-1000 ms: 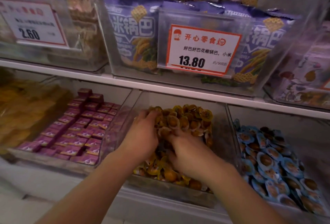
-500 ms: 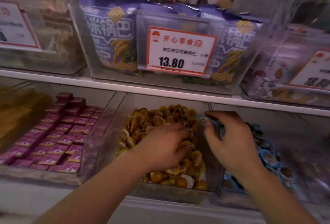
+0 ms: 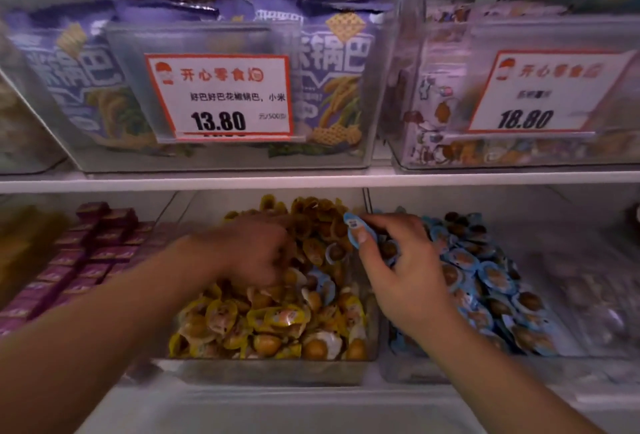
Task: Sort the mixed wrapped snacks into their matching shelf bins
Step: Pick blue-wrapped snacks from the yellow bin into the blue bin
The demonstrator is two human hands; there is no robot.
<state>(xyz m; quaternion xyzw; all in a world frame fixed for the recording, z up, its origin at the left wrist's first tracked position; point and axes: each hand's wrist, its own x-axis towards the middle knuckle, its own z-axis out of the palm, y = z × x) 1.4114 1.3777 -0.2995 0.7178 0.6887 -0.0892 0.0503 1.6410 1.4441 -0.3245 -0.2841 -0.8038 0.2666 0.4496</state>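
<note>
A blue-wrapped snack is pinched by the right hand above the blue bin; the left hand is dug into the yellow bin, fingers blurred, grip can't be told.

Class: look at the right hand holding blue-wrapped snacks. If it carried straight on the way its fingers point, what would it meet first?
The right hand points up and left, toward the rear of the shelf. It would probably first meet the yellow-wrapped snacks piled at the back of the middle bin, though depth is unclear.
</note>
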